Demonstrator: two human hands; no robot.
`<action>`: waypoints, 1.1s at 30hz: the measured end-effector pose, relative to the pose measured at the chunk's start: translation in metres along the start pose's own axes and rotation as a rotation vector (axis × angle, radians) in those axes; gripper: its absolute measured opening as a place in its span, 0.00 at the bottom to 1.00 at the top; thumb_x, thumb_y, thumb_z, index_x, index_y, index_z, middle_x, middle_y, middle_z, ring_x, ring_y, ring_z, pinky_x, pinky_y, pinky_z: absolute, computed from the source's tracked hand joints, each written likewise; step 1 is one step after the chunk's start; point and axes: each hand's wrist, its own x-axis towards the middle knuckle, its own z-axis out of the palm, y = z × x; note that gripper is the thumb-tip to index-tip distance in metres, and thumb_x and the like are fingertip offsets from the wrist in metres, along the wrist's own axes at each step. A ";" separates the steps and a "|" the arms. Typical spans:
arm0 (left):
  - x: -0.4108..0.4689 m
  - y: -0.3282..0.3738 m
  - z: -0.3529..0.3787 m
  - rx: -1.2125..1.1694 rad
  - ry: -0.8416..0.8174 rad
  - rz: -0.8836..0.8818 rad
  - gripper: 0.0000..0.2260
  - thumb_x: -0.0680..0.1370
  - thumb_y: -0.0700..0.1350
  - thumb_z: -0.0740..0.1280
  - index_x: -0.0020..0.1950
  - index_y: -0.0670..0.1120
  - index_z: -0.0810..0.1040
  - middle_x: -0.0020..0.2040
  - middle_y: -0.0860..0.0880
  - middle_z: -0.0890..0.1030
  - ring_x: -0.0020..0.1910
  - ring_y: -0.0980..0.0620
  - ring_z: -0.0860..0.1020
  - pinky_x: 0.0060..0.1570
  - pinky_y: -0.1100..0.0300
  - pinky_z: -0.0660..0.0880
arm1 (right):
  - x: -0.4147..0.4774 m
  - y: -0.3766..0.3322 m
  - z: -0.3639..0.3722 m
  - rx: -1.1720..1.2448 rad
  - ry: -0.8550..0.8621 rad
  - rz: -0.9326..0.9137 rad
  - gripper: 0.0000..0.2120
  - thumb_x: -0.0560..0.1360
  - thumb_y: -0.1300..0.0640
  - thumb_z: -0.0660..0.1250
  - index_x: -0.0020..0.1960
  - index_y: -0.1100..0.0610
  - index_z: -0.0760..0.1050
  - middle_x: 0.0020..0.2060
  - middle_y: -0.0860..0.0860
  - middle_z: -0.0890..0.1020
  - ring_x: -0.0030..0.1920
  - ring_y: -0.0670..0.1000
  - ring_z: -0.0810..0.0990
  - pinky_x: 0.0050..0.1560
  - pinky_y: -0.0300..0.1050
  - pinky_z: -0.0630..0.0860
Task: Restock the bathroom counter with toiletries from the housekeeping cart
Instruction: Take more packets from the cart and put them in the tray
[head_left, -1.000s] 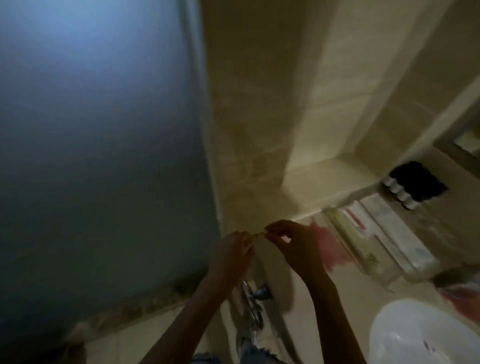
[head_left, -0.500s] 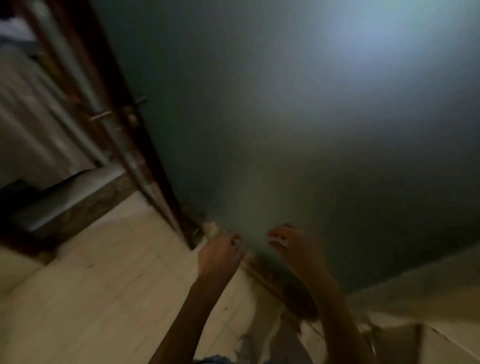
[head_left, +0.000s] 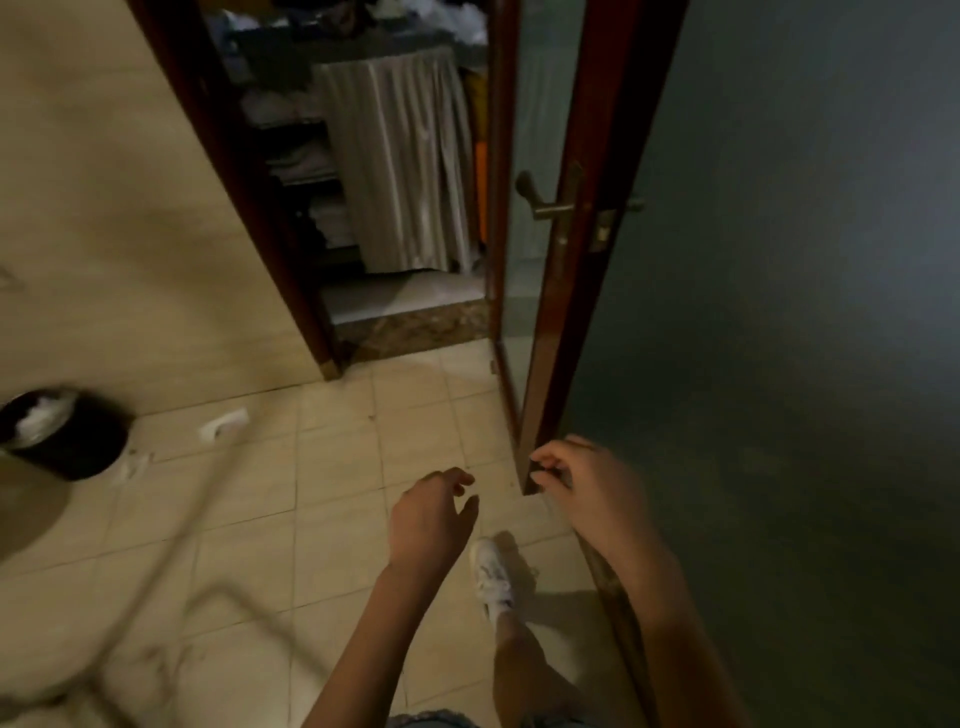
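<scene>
Nearest, below the wrists: a white laced sneaker (head_left: 491, 577) planted on the beige tiled floor (head_left: 311, 519). Just above it, the bare left hand (head_left: 431, 519), back turned upward, fingers loosely curled and a little spread, gripping nothing, touching nothing. To its right, across a clear gap, the bare right hand (head_left: 592, 493), fingers curled tighter, thumb and forefinger drawn close together in front of the door's bottom corner. Hard to say if pinching anything (too dim and blurred there).

Behind that hand, the red-brown wooden-framed door with frosted glass (head_left: 550, 312), standing ajar, with a brass lever handle (head_left: 545, 205) partway up. Further right, a broad dark grey-green frosted panel (head_left: 779, 312).

Off to the left on the floor, a round black waste bin (head_left: 67, 441) with crumpled white paper inside, close to the beige tiled wall (head_left: 104, 208). Near the bin, a small white paper scrap (head_left: 223, 423) lying just beside the wall.

Farthest, through the open doorway and past a brown stone threshold (head_left: 410, 327), the housekeeping cart (head_left: 395, 171), draped with a pale grey pleated curtain, folded white linen (head_left: 322, 161) stacked on its shelves at the left.
</scene>
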 end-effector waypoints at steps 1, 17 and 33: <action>0.008 -0.004 -0.005 -0.002 0.020 -0.021 0.12 0.78 0.52 0.64 0.61 0.56 0.76 0.55 0.57 0.80 0.53 0.57 0.78 0.47 0.62 0.72 | 0.014 -0.004 0.000 -0.014 -0.003 -0.032 0.10 0.77 0.50 0.67 0.58 0.47 0.78 0.53 0.41 0.79 0.51 0.41 0.78 0.51 0.38 0.76; 0.229 -0.003 -0.075 0.023 0.200 -0.059 0.12 0.78 0.53 0.66 0.61 0.58 0.76 0.55 0.59 0.80 0.52 0.59 0.78 0.48 0.63 0.76 | 0.261 -0.036 -0.020 -0.010 0.013 -0.194 0.11 0.77 0.51 0.67 0.59 0.48 0.78 0.54 0.42 0.80 0.53 0.42 0.78 0.54 0.41 0.76; 0.386 -0.074 -0.115 -0.051 0.150 -0.201 0.13 0.79 0.52 0.64 0.63 0.56 0.75 0.57 0.57 0.79 0.52 0.59 0.78 0.47 0.65 0.73 | 0.457 -0.086 0.035 -0.080 -0.182 -0.229 0.12 0.78 0.49 0.65 0.60 0.49 0.78 0.55 0.44 0.80 0.55 0.43 0.77 0.53 0.39 0.74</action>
